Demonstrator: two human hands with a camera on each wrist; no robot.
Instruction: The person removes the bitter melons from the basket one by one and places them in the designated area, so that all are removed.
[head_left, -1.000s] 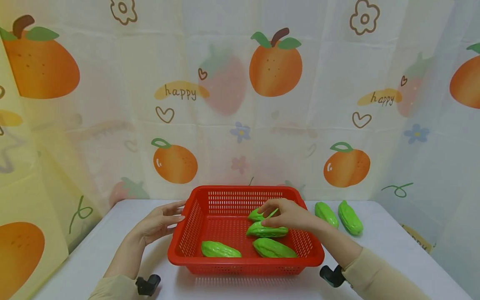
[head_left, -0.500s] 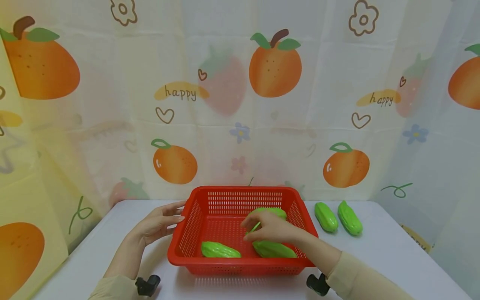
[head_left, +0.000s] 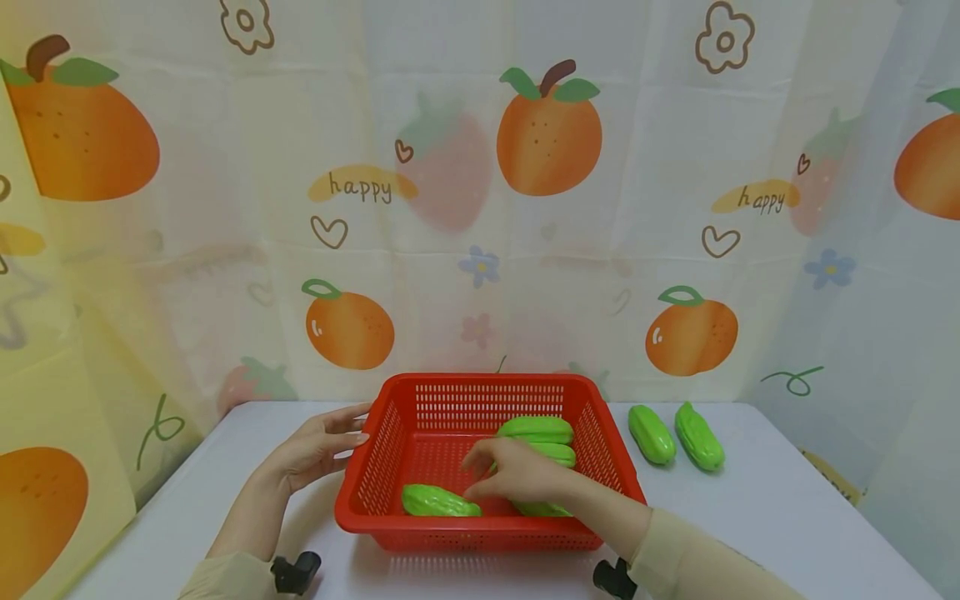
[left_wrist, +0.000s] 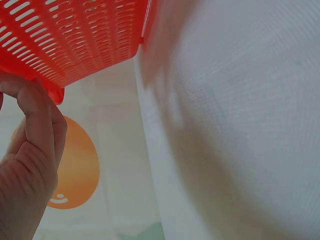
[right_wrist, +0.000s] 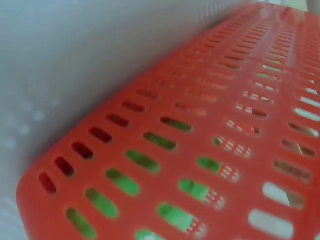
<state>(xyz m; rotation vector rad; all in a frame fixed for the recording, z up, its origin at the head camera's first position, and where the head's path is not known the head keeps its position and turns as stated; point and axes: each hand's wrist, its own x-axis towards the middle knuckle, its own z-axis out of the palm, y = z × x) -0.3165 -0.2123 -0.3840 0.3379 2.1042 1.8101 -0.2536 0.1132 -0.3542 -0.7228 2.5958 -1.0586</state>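
A red plastic basket [head_left: 480, 523] with slotted walls stands on the white table. Several green, ridged bitter melons lie in it. One bitter melon [head_left: 438, 502] is at the front left, and another [head_left: 536, 429] lies at the back right. My right hand [head_left: 517, 475] reaches over the basket's right side, fingers loosely bent and holding nothing, fingertips close to the front-left melon. It partly hides the melons at the right. My left hand [head_left: 318, 446] touches the basket's left rim with its fingers. The right wrist view shows mostly the slotted basket wall [right_wrist: 150, 120].
Two more bitter melons, one [head_left: 652, 435] beside another [head_left: 699, 437], lie on the table to the right of the basket. A printed curtain [head_left: 450, 317] hangs right behind the table [head_left: 787, 517].
My right hand has moved left and toward the front, from above the back-right melons to beside the front-left one. The left hand has stayed at the rim.
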